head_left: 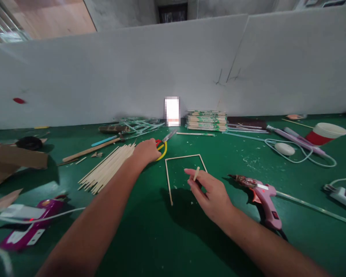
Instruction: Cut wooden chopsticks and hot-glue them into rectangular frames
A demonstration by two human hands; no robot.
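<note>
Okay: right hand (212, 191) pinches short stick (196, 174) over three-sided frame (182, 157); left hand (146, 152) meets scissors (168, 136) by frame's far-left corner, grip unclear. Best lift scissors clear, avoid knocking frame.

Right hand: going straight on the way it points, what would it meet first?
Probably the left stick of the frame, near its far corner; the right hand might pass over, since its height is unclear.

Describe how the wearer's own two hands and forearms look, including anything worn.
The left hand and right hand are ungloved, with no watch or bracelet showing. The left forearm and right forearm are bare, no sleeves in view.
</note>
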